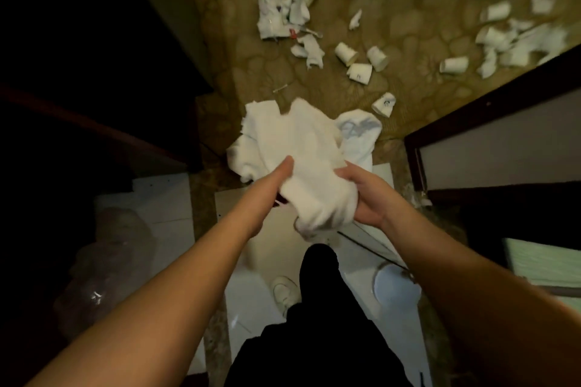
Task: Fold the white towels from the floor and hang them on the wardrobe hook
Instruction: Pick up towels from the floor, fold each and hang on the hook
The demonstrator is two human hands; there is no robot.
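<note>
Both hands held a white towel (pixel 309 173) bunched up above the floor (pixel 408 41). The right hand (pixel 366 198) curled round its near end from the side and below; the left hand (pixel 276 177) pressed against its other side, fingers hidden in the cloth, so its grasp could not be told. A second white cloth (pixel 358 135) lay on the floor just beyond, and paper cups (pixel 361 63) were scattered further off. To fold well, the hands probably needed to find two corners, shake the towel flat, then bring the edges together evenly.
</note>
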